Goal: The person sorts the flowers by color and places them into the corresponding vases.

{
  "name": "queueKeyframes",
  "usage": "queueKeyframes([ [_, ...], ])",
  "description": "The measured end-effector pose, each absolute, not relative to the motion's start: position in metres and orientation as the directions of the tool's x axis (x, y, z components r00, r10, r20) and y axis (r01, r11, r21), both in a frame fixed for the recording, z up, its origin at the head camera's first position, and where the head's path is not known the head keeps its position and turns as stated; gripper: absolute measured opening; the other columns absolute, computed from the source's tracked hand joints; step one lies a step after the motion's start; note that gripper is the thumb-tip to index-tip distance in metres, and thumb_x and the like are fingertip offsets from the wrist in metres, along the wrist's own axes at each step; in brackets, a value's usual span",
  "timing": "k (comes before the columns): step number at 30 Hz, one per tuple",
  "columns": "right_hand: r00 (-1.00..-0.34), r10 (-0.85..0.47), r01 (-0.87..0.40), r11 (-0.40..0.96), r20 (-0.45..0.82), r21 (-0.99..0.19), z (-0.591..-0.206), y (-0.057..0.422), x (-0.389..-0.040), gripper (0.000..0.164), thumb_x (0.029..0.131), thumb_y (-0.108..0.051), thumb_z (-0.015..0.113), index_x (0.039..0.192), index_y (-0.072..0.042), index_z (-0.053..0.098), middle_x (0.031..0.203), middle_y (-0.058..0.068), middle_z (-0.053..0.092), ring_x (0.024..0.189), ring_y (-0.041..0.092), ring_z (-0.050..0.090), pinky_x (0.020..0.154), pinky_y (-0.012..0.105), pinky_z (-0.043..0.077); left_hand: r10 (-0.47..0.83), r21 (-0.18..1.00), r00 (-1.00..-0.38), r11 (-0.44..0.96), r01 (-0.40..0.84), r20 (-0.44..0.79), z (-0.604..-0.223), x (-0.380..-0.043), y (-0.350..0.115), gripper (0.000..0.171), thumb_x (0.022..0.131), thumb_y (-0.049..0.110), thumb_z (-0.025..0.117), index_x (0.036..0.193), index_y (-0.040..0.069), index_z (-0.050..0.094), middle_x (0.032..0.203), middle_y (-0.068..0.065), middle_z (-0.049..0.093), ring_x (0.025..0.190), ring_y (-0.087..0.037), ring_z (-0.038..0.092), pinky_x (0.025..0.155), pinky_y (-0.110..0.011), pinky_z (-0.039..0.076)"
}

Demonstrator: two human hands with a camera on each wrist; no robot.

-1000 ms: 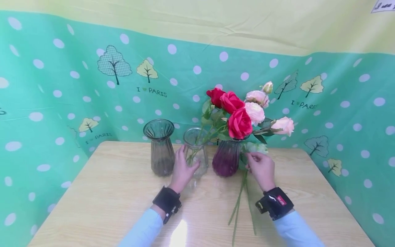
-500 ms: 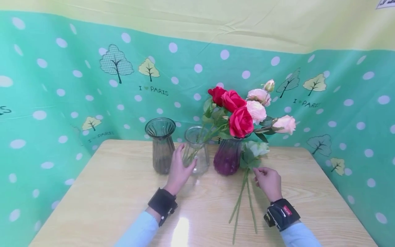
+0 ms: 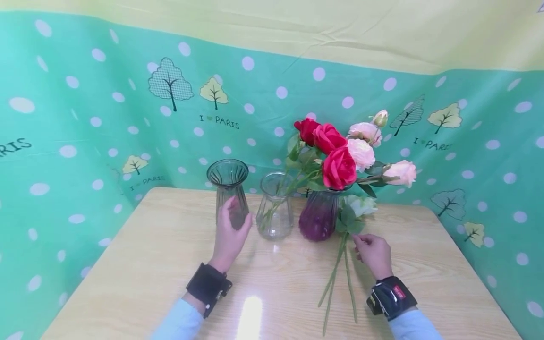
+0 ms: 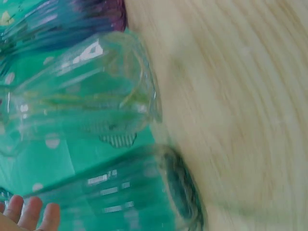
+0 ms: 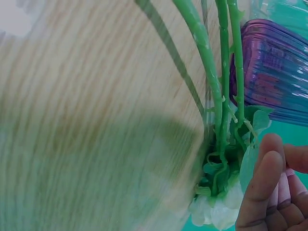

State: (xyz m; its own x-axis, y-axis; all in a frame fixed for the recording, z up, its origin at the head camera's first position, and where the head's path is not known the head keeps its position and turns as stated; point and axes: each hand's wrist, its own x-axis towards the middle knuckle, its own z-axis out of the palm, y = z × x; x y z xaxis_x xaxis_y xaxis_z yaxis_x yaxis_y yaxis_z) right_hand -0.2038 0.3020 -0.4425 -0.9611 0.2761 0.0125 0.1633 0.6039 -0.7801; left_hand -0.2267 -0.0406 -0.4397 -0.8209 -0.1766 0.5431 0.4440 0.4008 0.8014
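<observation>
My left hand (image 3: 229, 238) is at the front of the grey ribbed glass vase (image 3: 228, 175), thumb and fingers spread apart. In the left wrist view its fingertips (image 4: 32, 212) overlap that vase's side. My right hand (image 3: 375, 254) is beside the white artificial flowers (image 3: 361, 206), which lie on the table with their green stems (image 3: 333, 278) toward me. Its fingers are loosely curled, with the fingertips close by a leaf (image 5: 249, 166) in the right wrist view. I see nothing held in either hand.
In the middle stands a clear glass vase (image 3: 275, 222) with red roses (image 3: 338, 167) leaning right out of it. A purple glass vase (image 3: 318, 221) beside it bears pink flowers (image 3: 361, 154). A patterned curtain (image 3: 263, 113) hangs behind the wooden table (image 3: 140, 264).
My left hand has moved left from the clear vase to the grey one. My right hand has drawn back toward me from the white flowers, which stay lying on the table.
</observation>
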Motion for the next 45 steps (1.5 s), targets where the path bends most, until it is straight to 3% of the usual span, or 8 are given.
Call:
queueKeyframes([
  [6, -0.965, 0.262, 0.173, 0.606, -0.011, -0.776, -0.446, 0.297, -0.21, 0.031, 0.09, -0.019, 0.06, 0.102, 0.009, 0.066, 0.078, 0.021, 0.069, 0.053, 0.016, 0.062, 0.048, 0.023, 0.052, -0.237, 0.788, -0.783, 0.418, 0.453, 0.576, -0.436, -0.229, -0.055, 0.059, 0.085, 0.013, 0.066, 0.134, 0.001, 0.038, 0.124, -0.017, 0.046, 0.113, -0.03, 0.047, 0.096, -0.049, 0.044],
  [12, -0.969, 0.245, 0.174, 0.676, -0.004, -0.716, -0.455, 0.293, -0.216, 0.029, 0.087, -0.025, 0.063, 0.091, 0.003, 0.07, 0.059, 0.005, 0.063, 0.049, 0.013, 0.055, 0.048, 0.025, 0.046, -0.286, 0.786, -0.763, 0.444, 0.431, 0.58, -0.438, -0.236, -0.064, 0.062, 0.084, 0.015, 0.068, 0.134, 0.0, 0.037, 0.125, -0.02, 0.043, 0.115, -0.032, 0.045, 0.095, -0.048, 0.044],
  [17, -0.968, 0.248, 0.174, 0.733, 0.021, -0.657, -0.46, 0.295, -0.219, 0.031, 0.085, -0.029, 0.066, 0.075, -0.001, 0.07, 0.052, -0.002, 0.057, 0.05, 0.012, 0.05, 0.047, 0.024, 0.04, -0.284, 0.828, -0.813, 0.421, 0.371, 0.509, -0.442, -0.245, -0.067, 0.076, 0.084, 0.025, 0.069, 0.143, 0.004, 0.026, 0.143, -0.019, 0.033, 0.132, -0.034, 0.034, 0.11, -0.051, 0.034],
  [22, -0.964, 0.265, 0.222, 0.729, -0.032, -0.647, -0.461, 0.292, -0.222, 0.037, 0.084, -0.034, 0.066, 0.062, -0.005, 0.06, 0.049, -0.003, 0.05, 0.048, 0.014, 0.046, 0.045, 0.024, 0.038, -0.266, 0.863, -0.864, 0.406, 0.302, 0.427, -0.44, -0.25, -0.069, 0.089, 0.083, 0.036, 0.069, 0.149, 0.009, 0.014, 0.153, -0.015, 0.021, 0.141, -0.031, 0.022, 0.117, -0.051, 0.022],
  [28, -0.961, 0.267, 0.25, 0.719, -0.075, -0.649, -0.463, 0.288, -0.226, 0.036, 0.084, -0.034, 0.065, 0.063, -0.006, 0.057, 0.052, -0.002, 0.049, 0.05, 0.014, 0.046, 0.046, 0.024, 0.038, -0.24, 0.876, -0.893, 0.403, 0.265, 0.38, -0.442, -0.252, -0.074, 0.093, 0.083, 0.04, 0.068, 0.15, 0.01, 0.011, 0.154, -0.016, 0.019, 0.142, -0.031, 0.022, 0.118, -0.05, 0.021],
  [35, -0.959, 0.281, 0.24, 0.707, -0.047, -0.665, -0.467, 0.29, -0.233, 0.043, 0.083, -0.033, 0.065, 0.051, -0.012, 0.045, 0.045, -0.006, 0.041, 0.046, 0.012, 0.041, 0.044, 0.023, 0.034, -0.24, 0.858, -0.885, 0.438, 0.267, 0.398, -0.444, -0.254, -0.077, 0.09, 0.084, 0.039, 0.067, 0.149, 0.008, 0.013, 0.153, -0.018, 0.022, 0.141, -0.032, 0.025, 0.117, -0.049, 0.024],
  [40, -0.955, 0.293, 0.241, 0.697, -0.039, -0.675, -0.468, 0.292, -0.233, 0.037, 0.083, -0.03, 0.065, 0.058, -0.005, 0.056, 0.05, -0.003, 0.051, 0.049, 0.012, 0.046, 0.048, 0.024, 0.038, -0.237, 0.846, -0.88, 0.457, 0.273, 0.412, -0.445, -0.254, -0.077, 0.085, 0.086, 0.034, 0.066, 0.148, 0.004, 0.016, 0.151, -0.021, 0.026, 0.139, -0.033, 0.028, 0.115, -0.049, 0.027],
  [45, -0.953, 0.294, 0.255, 0.632, -0.078, -0.732, -0.461, 0.293, -0.228, 0.033, 0.086, -0.025, 0.062, 0.09, 0.006, 0.068, 0.061, 0.004, 0.064, 0.053, 0.012, 0.056, 0.053, 0.024, 0.047, -0.235, 0.839, -0.882, 0.476, 0.262, 0.409, -0.446, -0.253, -0.078, 0.084, 0.087, 0.034, 0.065, 0.148, 0.003, 0.016, 0.15, -0.021, 0.027, 0.138, -0.034, 0.029, 0.115, -0.05, 0.028],
])
